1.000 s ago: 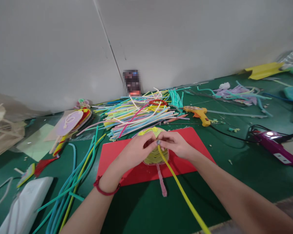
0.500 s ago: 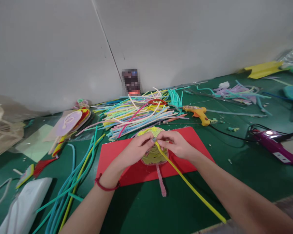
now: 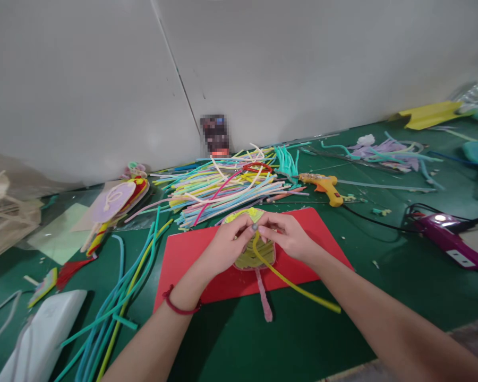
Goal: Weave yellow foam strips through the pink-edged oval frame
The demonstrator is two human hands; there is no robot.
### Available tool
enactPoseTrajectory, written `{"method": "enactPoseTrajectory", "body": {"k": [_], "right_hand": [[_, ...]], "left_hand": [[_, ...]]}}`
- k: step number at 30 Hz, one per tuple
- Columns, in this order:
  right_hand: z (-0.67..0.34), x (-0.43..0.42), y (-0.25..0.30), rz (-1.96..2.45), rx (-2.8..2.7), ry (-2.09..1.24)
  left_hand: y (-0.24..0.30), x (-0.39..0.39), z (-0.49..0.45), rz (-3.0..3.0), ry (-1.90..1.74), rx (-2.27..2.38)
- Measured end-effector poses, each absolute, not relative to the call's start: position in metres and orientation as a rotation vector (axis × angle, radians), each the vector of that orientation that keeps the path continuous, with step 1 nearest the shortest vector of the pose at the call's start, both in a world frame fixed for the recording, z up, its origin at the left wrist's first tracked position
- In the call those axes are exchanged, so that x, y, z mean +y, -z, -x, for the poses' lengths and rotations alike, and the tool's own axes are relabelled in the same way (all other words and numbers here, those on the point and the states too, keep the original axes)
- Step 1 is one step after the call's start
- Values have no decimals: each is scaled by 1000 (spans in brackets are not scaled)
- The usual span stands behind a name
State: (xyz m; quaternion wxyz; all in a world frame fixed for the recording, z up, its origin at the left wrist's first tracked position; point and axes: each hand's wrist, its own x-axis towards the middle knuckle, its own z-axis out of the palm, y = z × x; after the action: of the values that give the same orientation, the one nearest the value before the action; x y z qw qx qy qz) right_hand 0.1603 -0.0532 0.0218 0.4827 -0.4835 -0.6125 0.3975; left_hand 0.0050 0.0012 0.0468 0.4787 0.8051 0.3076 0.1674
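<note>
My left hand (image 3: 231, 240) and my right hand (image 3: 289, 234) meet over a round, fan-shaped craft piece (image 3: 249, 258) covered in yellow-green pipe cleaner, with a pink stick handle (image 3: 265, 302). Both hands are closed, fingertips pinching the upper end of a yellow pipe cleaner (image 3: 298, 287). Its loose end trails toward the lower right. A small grey round spot (image 3: 255, 226) shows between the thumbs; I cannot tell what it is. Under the craft piece lies a red sheet (image 3: 183, 265). My fingers hide the middle of the piece.
Behind the sheet lies a pile of coloured pipe cleaners (image 3: 227, 191). An orange glue gun (image 3: 322, 187) and a purple power strip (image 3: 452, 241) are at right. Teal and yellow pipe cleaners (image 3: 121, 292), a white box-like object (image 3: 43, 334) and finished fans (image 3: 117, 204) are at left.
The loose end of the yellow pipe cleaner has swung up and away from me, and curves more. Both hands stay close together at nearly the same spot.
</note>
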Motion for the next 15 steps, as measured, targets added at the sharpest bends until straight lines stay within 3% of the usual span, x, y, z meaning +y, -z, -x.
{"method": "enactPoseTrajectory", "body": {"k": [9, 15], "right_hand": [[-162, -52, -16, 1164, -1431, -1020], [-158, -55, -16, 1215, -1455, -887]], "left_hand": [[-44, 1, -2, -2155, -341, 760], [-47, 3, -2, -2208, -391, 756]]}}
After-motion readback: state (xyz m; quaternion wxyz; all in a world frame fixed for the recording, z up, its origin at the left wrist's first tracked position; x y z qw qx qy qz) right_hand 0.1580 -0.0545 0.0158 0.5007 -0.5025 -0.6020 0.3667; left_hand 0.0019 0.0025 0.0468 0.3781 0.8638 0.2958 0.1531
